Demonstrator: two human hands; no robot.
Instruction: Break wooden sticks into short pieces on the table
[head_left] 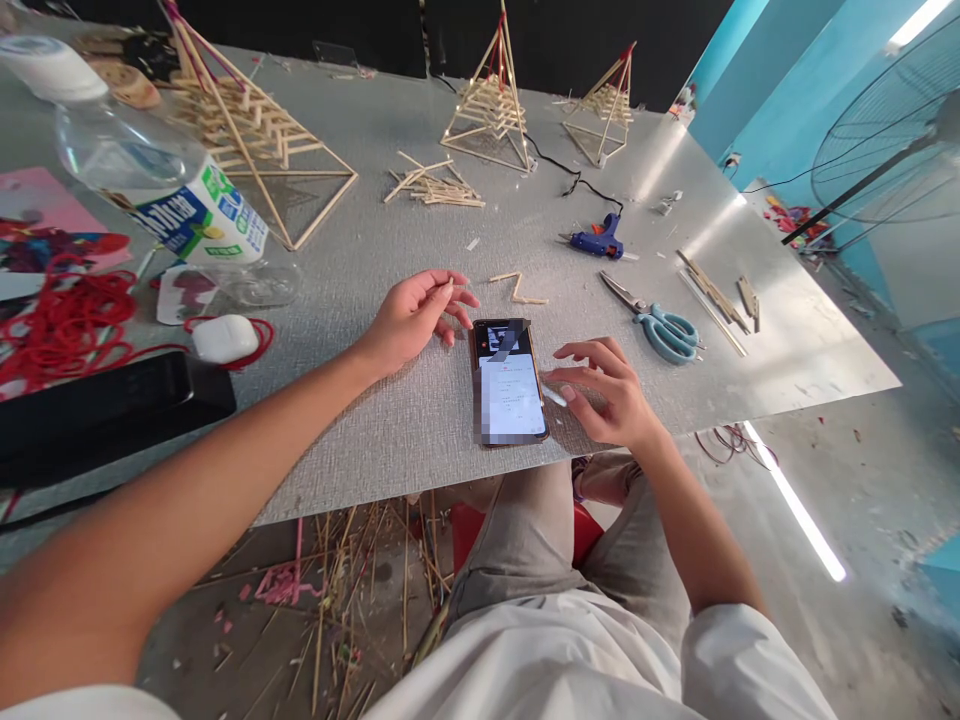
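A phone (512,385) with a lit screen lies flat near the front edge of the table, between my hands. My left hand (416,318) rests on the tabletop just beyond its upper left corner, fingers loosely spread and the thumb lying near the index finger; I see nothing held in it. On the other side, my right hand (604,390) hovers with fingers apart and curved. A small whitish piece (555,396) is by its fingertips, apparently not gripped. Behind the phone sits a zigzag of short wooden sticks (517,288).
Blue-handled scissors (670,335), a blue glue gun (598,238) and loose sticks (712,290) lie right. Stick pyramids (491,110) and a stick pile (435,187) stand farther back. A plastic bottle (172,180), red cord (64,310) and a black case (112,410) occupy the left.
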